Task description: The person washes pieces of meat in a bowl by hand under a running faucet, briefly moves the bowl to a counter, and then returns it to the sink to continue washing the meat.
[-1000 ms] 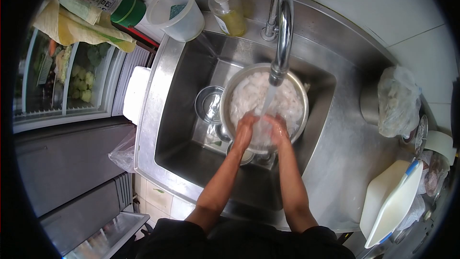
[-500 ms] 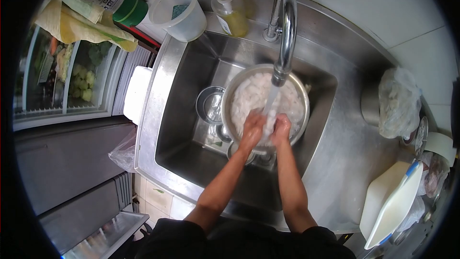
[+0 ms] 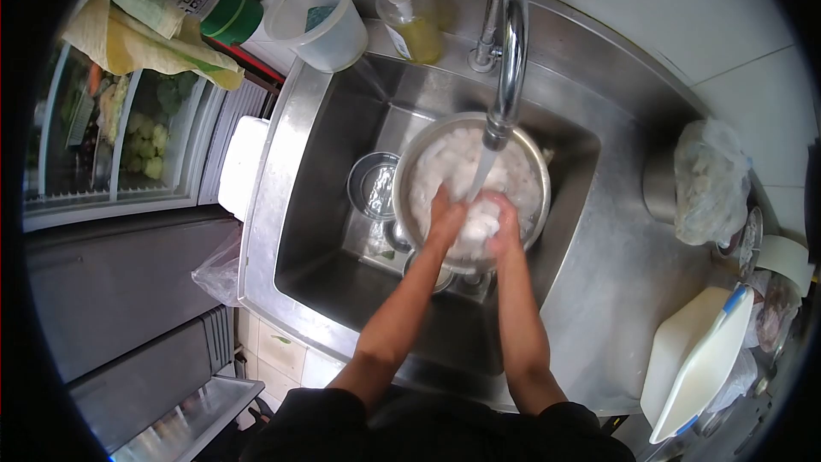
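A round metal bowl (image 3: 542,207) stands in the sink, filled with pale whitish food pieces (image 3: 457,152) in cloudy water; their kind is hard to make out. Water streams from the curved chrome faucet (image 3: 511,43) into it. Over the bowl's near side, my left hand (image 3: 445,217) and my right hand (image 3: 505,221) face each other with a clump of the pale pieces between them. My right fingers curl around the clump from the right. My left hand presses it from the other side, thumb upward, its fingers partly hidden and blurred.
Smaller metal bowls (image 3: 369,186) lie in the steel sink (image 3: 312,239), left of the big bowl. Behind it stand a plastic tub (image 3: 338,43) with a sponge and a soap pump bottle (image 3: 415,34). On the right are a plastic bag (image 3: 710,184) and a white container (image 3: 684,359).
My hands have turned, and my right hand has opened around a clump of pale pieces that now shows between my palms. The water still runs.
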Tool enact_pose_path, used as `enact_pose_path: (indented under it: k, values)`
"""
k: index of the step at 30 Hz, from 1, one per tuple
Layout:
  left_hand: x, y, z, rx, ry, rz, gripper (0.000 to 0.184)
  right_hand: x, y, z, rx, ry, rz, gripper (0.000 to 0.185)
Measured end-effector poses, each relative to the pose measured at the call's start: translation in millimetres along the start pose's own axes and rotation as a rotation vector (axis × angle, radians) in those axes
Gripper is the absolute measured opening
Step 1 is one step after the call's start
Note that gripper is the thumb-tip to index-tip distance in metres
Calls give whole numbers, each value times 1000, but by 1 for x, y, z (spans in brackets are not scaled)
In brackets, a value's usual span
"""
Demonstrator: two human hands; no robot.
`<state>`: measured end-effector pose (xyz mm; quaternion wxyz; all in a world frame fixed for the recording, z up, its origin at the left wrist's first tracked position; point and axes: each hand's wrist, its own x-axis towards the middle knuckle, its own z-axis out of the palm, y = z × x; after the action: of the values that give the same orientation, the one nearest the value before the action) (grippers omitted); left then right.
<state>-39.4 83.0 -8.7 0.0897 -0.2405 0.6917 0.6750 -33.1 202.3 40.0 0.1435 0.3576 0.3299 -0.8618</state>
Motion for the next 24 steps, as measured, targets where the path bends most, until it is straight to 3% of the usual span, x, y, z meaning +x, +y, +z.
enact_pose_path:
  k: [4, 7, 8, 11, 12, 15, 16, 20, 22, 24]
  values:
    - [-3, 38, -14, -342, -146, -359, 63, -7, -17, 13, -437, 151, -161, 36]
    - [8, 35, -24, -327, -256, -418, 75, -1, -11, 4, -661, 207, -259, 35]
    - [7, 32, -22, -382, -191, -398, 80, 1, -7, -2, -715, 236, -290, 34]
    - [-1, 43, -15, -484, -47, -316, 95, -13, 7, 17, -373, 267, -438, 32]
    - [1, 37, -14, -481, -33, -275, 98, -18, 10, 21, -391, 230, -392, 52]
    - [2, 19, -11, -428, -22, -245, 101, -33, 15, 36, -268, 463, -30, 81]
    - [1, 18, -11, -404, -21, -249, 101, -29, 22, 28, -234, 412, 5, 101]
    - [-2, -8, -8, -626, -37, -176, 91, -24, 29, 11, -133, 212, -14, 85]
    - [-16, 18, -9, -686, 16, -212, 82, -27, 21, 10, -172, 107, -49, 80]
    - [-12, 12, -13, -650, 52, -255, 73, -23, 18, 11, -244, 205, -39, 75]
